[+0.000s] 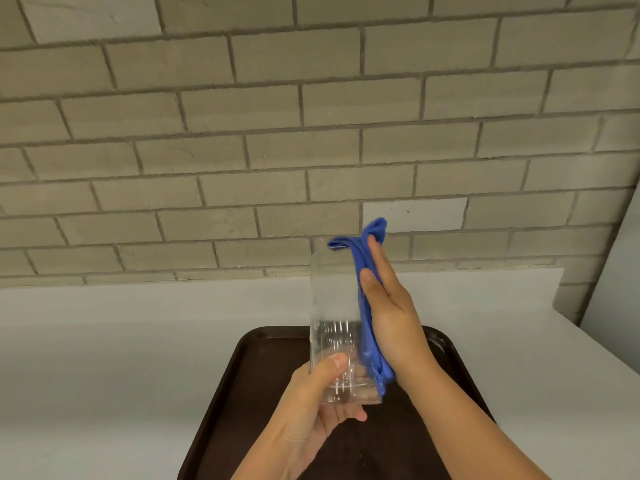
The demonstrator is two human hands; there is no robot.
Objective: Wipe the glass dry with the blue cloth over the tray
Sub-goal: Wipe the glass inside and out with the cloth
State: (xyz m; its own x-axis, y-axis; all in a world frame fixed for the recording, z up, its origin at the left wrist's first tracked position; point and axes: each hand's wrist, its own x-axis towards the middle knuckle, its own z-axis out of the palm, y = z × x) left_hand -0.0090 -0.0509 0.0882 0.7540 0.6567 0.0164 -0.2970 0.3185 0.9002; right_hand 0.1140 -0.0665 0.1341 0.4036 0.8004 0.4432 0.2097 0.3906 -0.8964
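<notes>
Your left hand grips the upright glass by its base over the tray. Your right hand, fingers straight, presses the blue cloth against the glass at three o'clock.

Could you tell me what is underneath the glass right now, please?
The left hand grips the glass at its base, held above the dark tray. The tray surface beneath the forearms is covered and cannot be seen.

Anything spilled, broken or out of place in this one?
Nothing stands out. The left hand grips the glass by its base above the brown tray, and the right hand presses the blue cloth against its side. No spill or crack shows.
</notes>
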